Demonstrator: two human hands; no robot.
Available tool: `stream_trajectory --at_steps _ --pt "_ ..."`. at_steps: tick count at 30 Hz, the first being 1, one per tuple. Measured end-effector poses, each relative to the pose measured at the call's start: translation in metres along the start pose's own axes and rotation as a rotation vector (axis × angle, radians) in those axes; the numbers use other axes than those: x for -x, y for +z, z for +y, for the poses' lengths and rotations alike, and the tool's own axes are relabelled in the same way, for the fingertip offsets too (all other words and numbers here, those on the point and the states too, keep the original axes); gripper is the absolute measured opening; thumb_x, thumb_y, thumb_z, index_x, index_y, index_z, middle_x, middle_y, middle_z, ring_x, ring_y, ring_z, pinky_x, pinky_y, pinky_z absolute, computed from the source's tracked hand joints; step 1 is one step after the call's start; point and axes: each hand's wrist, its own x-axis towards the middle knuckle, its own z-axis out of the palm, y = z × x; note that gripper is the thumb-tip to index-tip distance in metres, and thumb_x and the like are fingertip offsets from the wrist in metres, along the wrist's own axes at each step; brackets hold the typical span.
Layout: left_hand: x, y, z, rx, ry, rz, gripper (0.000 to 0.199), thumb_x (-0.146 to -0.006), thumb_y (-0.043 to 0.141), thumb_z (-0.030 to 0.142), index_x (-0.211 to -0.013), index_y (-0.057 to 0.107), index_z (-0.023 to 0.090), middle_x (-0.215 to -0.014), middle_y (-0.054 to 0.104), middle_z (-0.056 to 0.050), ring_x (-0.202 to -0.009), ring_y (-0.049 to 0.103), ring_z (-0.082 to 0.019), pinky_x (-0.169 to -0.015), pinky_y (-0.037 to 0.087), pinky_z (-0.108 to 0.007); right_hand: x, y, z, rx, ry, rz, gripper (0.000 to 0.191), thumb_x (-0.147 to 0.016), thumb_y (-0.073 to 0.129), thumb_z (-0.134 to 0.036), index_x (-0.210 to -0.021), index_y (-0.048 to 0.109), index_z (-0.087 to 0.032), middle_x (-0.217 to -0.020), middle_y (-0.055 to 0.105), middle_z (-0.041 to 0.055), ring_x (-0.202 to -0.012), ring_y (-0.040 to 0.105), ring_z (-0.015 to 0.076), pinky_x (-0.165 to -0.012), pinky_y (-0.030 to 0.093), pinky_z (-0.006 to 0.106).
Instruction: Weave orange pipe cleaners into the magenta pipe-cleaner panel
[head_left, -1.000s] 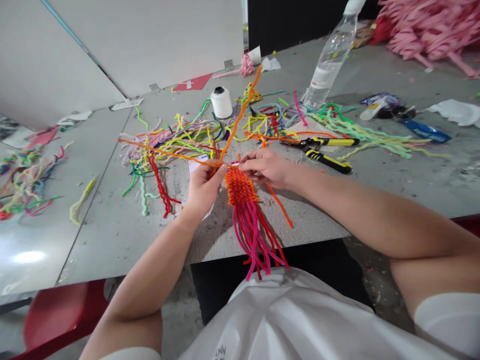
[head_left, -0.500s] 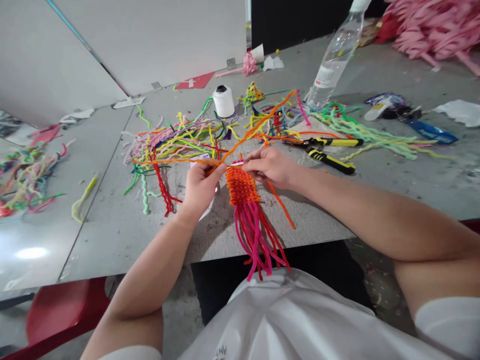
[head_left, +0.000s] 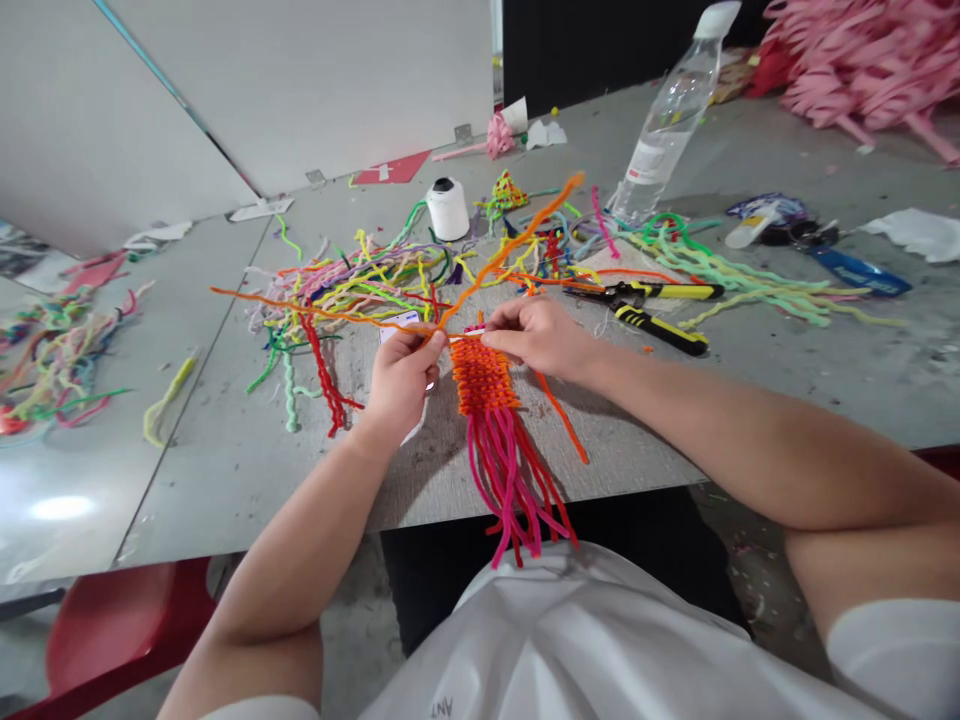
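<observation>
An orange and red woven strip (head_left: 484,375) made of pipe cleaners lies in front of me, its long pink and red ends hanging over the table edge. My left hand (head_left: 405,380) is closed at its upper left corner, pinching orange pipe cleaners (head_left: 514,243). One of these rises stiffly to the upper right; another stretches out to the left. With thumb and fingers pressed together, my right hand (head_left: 544,338) grips the strip's upper right edge. A narrow white band shows along the top between both hands. Partly under my left hand is a phone (head_left: 397,324).
Loose coloured pipe cleaners (head_left: 352,280) are heaped behind my hands. Yellow-black pliers (head_left: 660,328) lie to the right, near a clear bottle (head_left: 667,130). A white thread spool (head_left: 448,210) stands behind. Pink ribbon pieces (head_left: 870,70) are piled at the far right.
The upright orange pipe cleaner's tip has shifted left, and the other orange end reaches farther left. My right fingers have straightened slightly along the strip's top edge.
</observation>
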Motion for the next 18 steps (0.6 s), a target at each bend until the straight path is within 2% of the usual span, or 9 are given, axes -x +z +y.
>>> stream_trajectory --at_steps 5,10,12,14,16,18 --pt "-0.005 -0.007 0.005 0.041 0.018 0.042 0.033 -0.069 0.093 0.033 -0.077 0.064 0.018 -0.07 0.053 0.003 -0.051 0.03 -0.004 -0.042 0.02 -0.019 0.001 -0.005 -0.005 -0.012 -0.002 -0.027 0.015 -0.088 0.068 -0.027 -0.075 0.066 -0.021 -0.053 0.055 -0.0046 -0.048 0.046 0.0111 -0.049 0.033 0.028" --pt "-0.005 -0.007 0.003 0.043 0.019 0.032 0.035 -0.069 0.095 0.033 -0.078 0.065 0.018 -0.073 0.056 0.001 -0.055 0.038 -0.006 -0.043 0.022 -0.018 -0.006 -0.013 0.008 0.115 -0.07 0.025 0.011 -0.086 0.068 -0.028 -0.079 0.066 -0.02 -0.064 0.061 -0.0014 -0.056 0.053 0.0136 -0.056 0.041 0.029" --pt "-0.002 -0.004 0.002 0.032 0.007 0.011 0.035 -0.069 0.096 0.033 -0.081 0.067 0.018 -0.073 0.056 0.002 -0.056 0.04 -0.006 -0.044 0.024 -0.018 -0.008 -0.014 0.014 0.293 -0.163 0.083 0.007 -0.084 0.07 -0.026 -0.083 0.067 -0.019 -0.076 0.068 0.0035 -0.069 0.062 0.0187 -0.067 0.049 0.034" --pt "0.001 -0.001 0.001 0.016 -0.003 -0.004 0.035 -0.069 0.096 0.033 -0.083 0.068 0.018 -0.071 0.055 0.003 -0.055 0.039 -0.006 -0.045 0.025 -0.019 -0.006 -0.01 0.016 0.553 -0.314 0.164 0.016 -0.083 0.07 -0.026 -0.097 0.072 -0.017 -0.096 0.075 0.0117 -0.09 0.068 0.0275 -0.084 0.052 0.043" --pt "0.004 0.002 -0.001 -0.002 -0.013 -0.02 0.035 -0.069 0.096 0.036 -0.084 0.07 0.018 -0.068 0.053 0.004 -0.052 0.036 -0.005 -0.044 0.024 -0.02 -0.001 -0.002 0.014 0.789 -0.483 0.232 0.031 -0.088 0.068 -0.03 -0.115 0.073 -0.014 -0.12 0.075 0.0183 -0.11 0.066 0.0351 -0.099 0.047 0.052" --pt "0.006 0.005 -0.003 -0.015 -0.024 -0.039 0.037 -0.068 0.096 0.039 -0.085 0.071 0.018 -0.066 0.053 0.004 -0.05 0.033 -0.005 -0.044 0.022 -0.021 0.004 0.009 0.011 0.904 -0.597 0.22 0.03 -0.098 0.061 -0.033 -0.119 0.072 -0.014 -0.125 0.074 0.019 -0.115 0.064 0.0357 -0.104 0.042 0.054"
